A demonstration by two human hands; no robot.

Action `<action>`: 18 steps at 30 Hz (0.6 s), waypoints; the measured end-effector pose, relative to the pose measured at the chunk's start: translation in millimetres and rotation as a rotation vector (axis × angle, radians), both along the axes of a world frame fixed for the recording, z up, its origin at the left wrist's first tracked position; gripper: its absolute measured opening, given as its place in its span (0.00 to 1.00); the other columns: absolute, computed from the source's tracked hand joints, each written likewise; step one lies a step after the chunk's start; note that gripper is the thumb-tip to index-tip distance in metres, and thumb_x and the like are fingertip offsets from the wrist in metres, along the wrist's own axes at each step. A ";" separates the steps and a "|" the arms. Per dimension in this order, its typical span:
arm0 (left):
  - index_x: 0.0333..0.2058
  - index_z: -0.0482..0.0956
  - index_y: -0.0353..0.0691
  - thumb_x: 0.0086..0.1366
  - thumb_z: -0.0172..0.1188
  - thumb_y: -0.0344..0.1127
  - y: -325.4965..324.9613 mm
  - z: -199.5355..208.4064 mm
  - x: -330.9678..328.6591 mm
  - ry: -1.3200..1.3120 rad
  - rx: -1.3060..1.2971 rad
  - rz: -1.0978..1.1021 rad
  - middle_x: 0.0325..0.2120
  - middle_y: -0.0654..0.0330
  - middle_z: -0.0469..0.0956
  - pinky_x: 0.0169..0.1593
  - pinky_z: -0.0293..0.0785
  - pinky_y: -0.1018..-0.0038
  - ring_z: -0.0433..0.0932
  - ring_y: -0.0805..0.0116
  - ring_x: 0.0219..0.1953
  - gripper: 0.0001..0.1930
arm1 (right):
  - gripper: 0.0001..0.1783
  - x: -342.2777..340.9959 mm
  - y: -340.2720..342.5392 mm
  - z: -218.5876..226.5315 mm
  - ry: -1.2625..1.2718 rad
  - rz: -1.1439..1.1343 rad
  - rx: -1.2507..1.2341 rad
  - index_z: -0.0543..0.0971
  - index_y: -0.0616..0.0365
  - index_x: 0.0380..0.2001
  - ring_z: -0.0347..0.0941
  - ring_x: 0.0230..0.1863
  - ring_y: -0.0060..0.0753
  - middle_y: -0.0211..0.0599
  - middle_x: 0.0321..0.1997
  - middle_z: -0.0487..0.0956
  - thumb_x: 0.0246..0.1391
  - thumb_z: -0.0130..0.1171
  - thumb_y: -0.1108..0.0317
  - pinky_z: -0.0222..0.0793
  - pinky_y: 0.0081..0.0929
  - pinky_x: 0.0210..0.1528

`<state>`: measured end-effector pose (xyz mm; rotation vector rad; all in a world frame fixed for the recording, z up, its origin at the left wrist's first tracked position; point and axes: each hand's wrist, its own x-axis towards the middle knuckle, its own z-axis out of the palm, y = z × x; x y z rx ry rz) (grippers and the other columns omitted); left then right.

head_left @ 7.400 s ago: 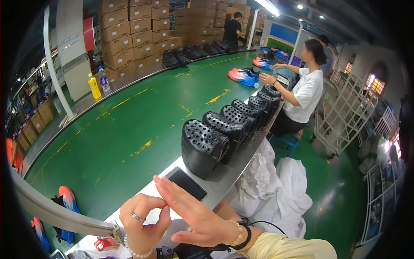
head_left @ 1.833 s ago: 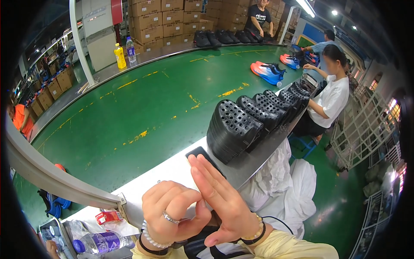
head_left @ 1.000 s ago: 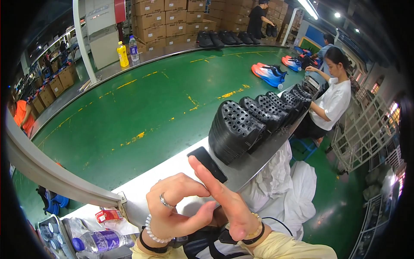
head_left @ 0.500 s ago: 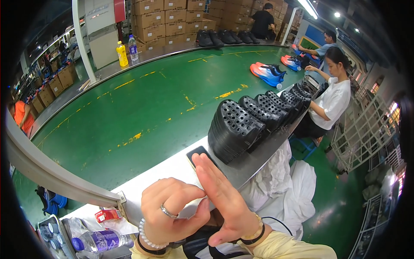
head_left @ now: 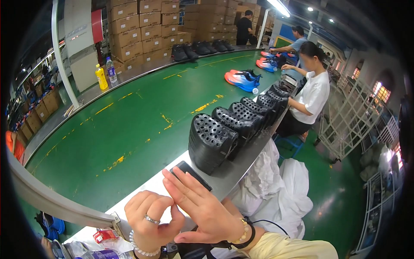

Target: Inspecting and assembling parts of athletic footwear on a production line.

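My left hand [head_left: 151,220], with a ring and a pale beaded bracelet, is curled in a pinch. Its thumb and index fingertips meet against the fingers of my right hand, and whatever they may hold is hidden. Palm down and stretched out, my right hand [head_left: 202,213] has its thumb apart and holds nothing. Just beyond its fingertips a dark phone [head_left: 196,177] lies on the pale bench edge. Close to the phone stands a row of stacked black moulded pieces with round holes [head_left: 211,144].
A co-worker in white [head_left: 312,93] sits right of the row. Colourful sports shoes [head_left: 242,80] stand on the green belt [head_left: 142,125]. White sacks [head_left: 293,190] lie at lower right. A white post [head_left: 60,190], red packet [head_left: 105,235] and purple-labelled bottle [head_left: 103,254] are at left.
The view has shifted, so the bench and shoes sit further left. My right hand has turned from edge-on to flatter, back upward. My left hand stays pinched beside it.
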<state>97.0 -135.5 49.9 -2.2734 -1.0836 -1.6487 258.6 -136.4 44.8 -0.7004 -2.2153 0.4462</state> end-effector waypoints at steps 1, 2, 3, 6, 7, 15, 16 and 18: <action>0.24 0.73 0.40 0.36 0.60 0.22 1.8 -1.3 -0.4 0.001 0.003 -0.006 0.16 0.62 0.72 0.22 0.65 0.71 0.71 0.63 0.17 0.12 | 0.54 0.7 -0.3 0.1 0.001 -0.006 0.003 0.50 0.70 0.69 0.45 0.74 0.61 0.56 0.74 0.51 0.55 0.56 0.39 0.43 0.49 0.72; 0.23 0.73 0.39 0.36 0.60 0.22 3.3 -2.5 -1.7 -0.005 0.014 0.034 0.16 0.62 0.72 0.22 0.64 0.71 0.71 0.62 0.17 0.12 | 0.54 1.3 -0.8 0.2 0.000 -0.006 0.005 0.50 0.70 0.69 0.45 0.74 0.61 0.56 0.74 0.50 0.55 0.56 0.39 0.44 0.49 0.72; 0.23 0.73 0.39 0.35 0.61 0.21 4.3 -3.2 -3.6 -0.011 0.024 0.075 0.16 0.61 0.72 0.22 0.64 0.72 0.71 0.62 0.17 0.12 | 0.53 1.9 -1.1 0.3 -0.001 -0.006 0.006 0.50 0.69 0.69 0.44 0.74 0.60 0.56 0.74 0.50 0.56 0.56 0.40 0.44 0.49 0.71; 0.23 0.73 0.36 0.37 0.60 0.19 5.2 -2.2 -9.8 -0.099 -0.081 0.010 0.19 0.59 0.74 0.26 0.65 0.73 0.72 0.63 0.20 0.10 | 0.53 4.1 0.0 0.2 0.030 0.044 -0.014 0.49 0.70 0.70 0.44 0.75 0.60 0.56 0.74 0.49 0.57 0.54 0.40 0.45 0.48 0.72; 0.24 0.74 0.35 0.38 0.59 0.18 4.1 -1.7 -11.8 -0.115 -0.129 -0.104 0.20 0.58 0.76 0.27 0.66 0.75 0.74 0.64 0.22 0.11 | 0.53 4.0 1.2 -1.3 0.031 0.043 -0.013 0.49 0.70 0.70 0.44 0.75 0.60 0.56 0.74 0.49 0.57 0.54 0.40 0.45 0.48 0.72; 0.27 0.76 0.35 0.37 0.61 0.17 7.9 -4.0 -6.7 -0.136 -0.122 -0.206 0.21 0.58 0.78 0.27 0.67 0.74 0.76 0.64 0.23 0.14 | 0.50 4.2 8.7 -11.8 0.223 0.244 -0.195 0.47 0.67 0.71 0.42 0.75 0.57 0.55 0.75 0.47 0.61 0.48 0.39 0.43 0.43 0.73; 0.27 0.76 0.36 0.37 0.61 0.18 8.2 -4.4 -6.4 -0.124 -0.110 -0.203 0.21 0.58 0.78 0.27 0.67 0.74 0.76 0.64 0.23 0.14 | 0.50 4.4 8.9 -11.5 0.224 0.241 -0.193 0.47 0.67 0.71 0.42 0.75 0.57 0.55 0.75 0.47 0.61 0.48 0.39 0.43 0.43 0.73; 0.27 0.76 0.36 0.37 0.61 0.18 8.3 -3.9 -6.6 -0.110 -0.100 -0.183 0.21 0.58 0.78 0.27 0.67 0.74 0.76 0.64 0.23 0.14 | 0.49 4.3 9.8 -9.7 0.220 0.245 -0.221 0.47 0.67 0.71 0.42 0.76 0.56 0.55 0.75 0.46 0.61 0.48 0.41 0.42 0.43 0.73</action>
